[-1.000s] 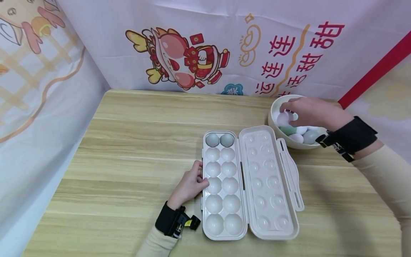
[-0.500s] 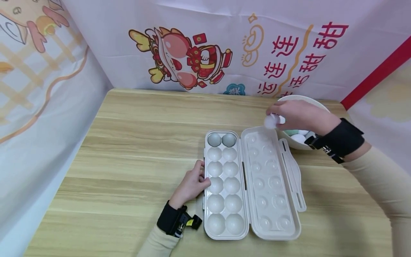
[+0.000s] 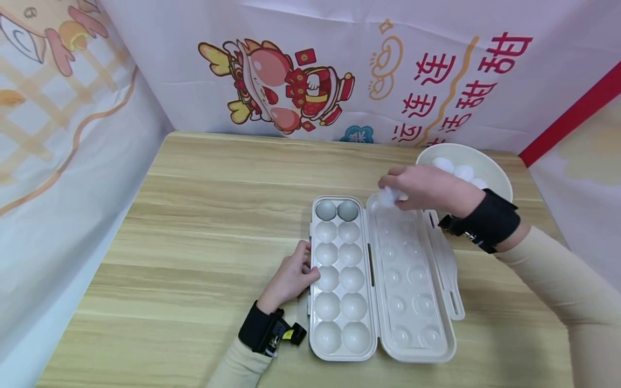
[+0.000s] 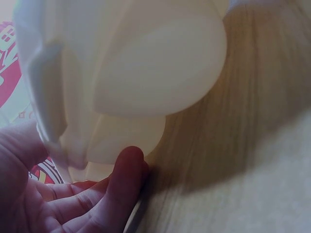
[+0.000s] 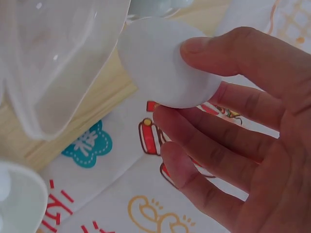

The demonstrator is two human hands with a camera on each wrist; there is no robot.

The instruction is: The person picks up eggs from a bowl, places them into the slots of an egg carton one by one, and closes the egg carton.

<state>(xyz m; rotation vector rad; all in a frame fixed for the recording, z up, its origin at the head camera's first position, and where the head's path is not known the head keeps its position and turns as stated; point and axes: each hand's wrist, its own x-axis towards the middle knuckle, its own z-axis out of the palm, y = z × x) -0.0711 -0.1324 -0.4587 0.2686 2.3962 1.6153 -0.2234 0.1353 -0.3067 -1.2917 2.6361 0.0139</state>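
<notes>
My right hand (image 3: 429,188) pinches a white egg (image 5: 167,63) between thumb and fingertips, over the far end of the egg box lid (image 3: 412,288). The white plastic egg box (image 3: 352,307) lies open, hinged lid to the right. Two grey-green eggs (image 3: 337,210) sit side by side in its far row of cups; the nearer cups are bare. At the box's left side my left hand (image 3: 289,277) grips the edge, thumb at the rim. In the left wrist view its fingers (image 4: 127,177) curl below the rim, beside the rounded undersides of the cups.
A cream bowl (image 3: 499,172) with several white eggs (image 3: 464,172) stands at the table's back right, partly hidden by my right hand. The lid's handle strip (image 3: 442,258) sticks out to the right. A printed cloth (image 3: 170,59) hangs behind the wooden table (image 3: 208,215).
My right hand has lifted the white egg out of the bowl and carried it left to above the lid. The left hand keeps its grip on the box.
</notes>
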